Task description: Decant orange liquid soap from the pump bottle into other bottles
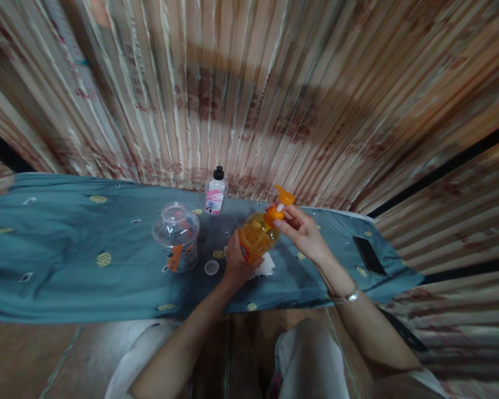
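A pump bottle (258,235) of clear plastic with orange-yellow liquid is tilted to the right above the table. My left hand (238,259) is wrapped round its lower body. The fingers of my right hand (301,228) pinch the collar of its orange pump top (281,206), whose nozzle points up and left. Under the bottle, partly hidden, lies a white tissue or cloth (266,267). A small round translucent lid or dish (212,267) rests on the tablecloth just left of my left hand.
Left of the hands stands a clear plastic cup with a domed lid (175,235). Behind it is a small clear bottle with a black cap (215,194). A black phone (369,255) lies at the right end of the teal tablecloth (66,238). A pleated curtain (233,100) hangs behind.
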